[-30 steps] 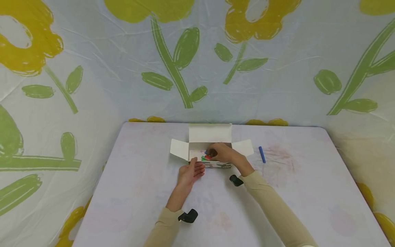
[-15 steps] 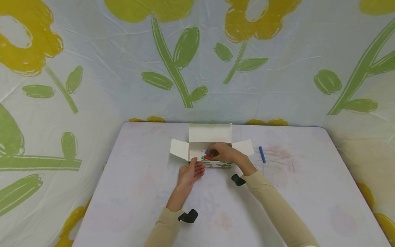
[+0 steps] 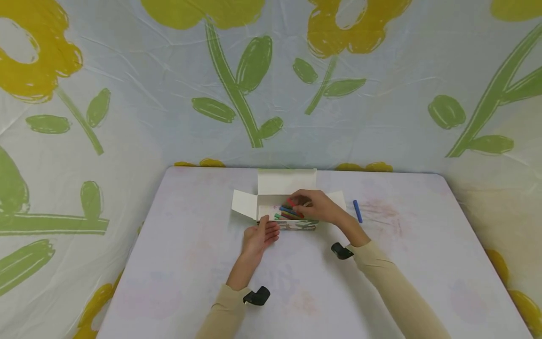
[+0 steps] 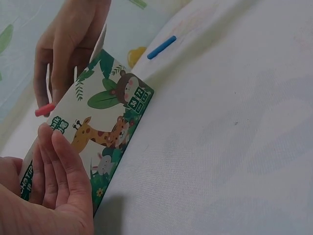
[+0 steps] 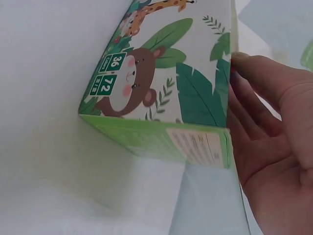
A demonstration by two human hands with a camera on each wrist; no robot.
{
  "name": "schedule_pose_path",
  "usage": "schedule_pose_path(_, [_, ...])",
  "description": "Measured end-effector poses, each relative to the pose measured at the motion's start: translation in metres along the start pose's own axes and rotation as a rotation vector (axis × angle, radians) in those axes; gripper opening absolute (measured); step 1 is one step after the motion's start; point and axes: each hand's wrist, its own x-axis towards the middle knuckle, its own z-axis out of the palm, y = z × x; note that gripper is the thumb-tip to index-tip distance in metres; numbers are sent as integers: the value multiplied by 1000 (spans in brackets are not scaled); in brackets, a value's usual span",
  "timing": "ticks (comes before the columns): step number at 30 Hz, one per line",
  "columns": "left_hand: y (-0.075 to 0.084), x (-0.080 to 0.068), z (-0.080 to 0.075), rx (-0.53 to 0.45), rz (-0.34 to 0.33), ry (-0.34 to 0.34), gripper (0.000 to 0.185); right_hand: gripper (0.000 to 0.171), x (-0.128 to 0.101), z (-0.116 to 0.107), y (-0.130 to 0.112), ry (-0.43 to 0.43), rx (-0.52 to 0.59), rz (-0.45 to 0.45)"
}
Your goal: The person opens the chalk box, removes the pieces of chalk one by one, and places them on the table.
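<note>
1. Our left hand [image 3: 259,234] rests against the near wall of the crayon box [image 3: 292,225], fingers straight and relaxed, gripping nothing. In the left wrist view the fingertips [image 4: 51,142] touch the printed face of the box.
2. Our right hand [image 3: 315,207] is over the open box, fingers curled on a red crayon [image 3: 290,202]. The left wrist view shows its red tip [image 4: 45,109] poking out below the fingers.
3. The box sits mid-worktop [image 3: 423,263], toward the far edge, its three white flaps [image 3: 287,181] folded outward. Several crayons [image 3: 285,215] lie inside it.
4. A blue crayon [image 3: 358,211] lies loose on the worktop, just to the right of the box and apart from it.
5. Judgement: the pinch looks light. To handle the red crayon cleanly, we keep it parallel to the others, clear of the flaps, and hold the left hand firm so the box does not slide.
</note>
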Motion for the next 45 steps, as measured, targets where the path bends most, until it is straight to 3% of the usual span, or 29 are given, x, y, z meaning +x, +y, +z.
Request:
schedule_pose_path(9, [1, 1, -2, 1, -2, 4, 44, 32, -16, -21, 4, 145, 42, 52])
schedule_pose_path(22, [2, 1, 0, 16, 12, 0, 43, 41, -44, -62, 2, 215, 181, 232])
schedule_pose_path(30, [2, 1, -1, 21, 12, 5, 43, 49, -65, -84, 6, 281, 305, 270])
schedule_pose_path(35, [2, 0, -2, 24, 15, 7, 40, 52, -79, -93, 15, 315, 303, 277])
schedule_pose_path(45, [2, 0, 0, 18, 8, 13, 41, 58, -106, -102, 39, 374, 226, 390])
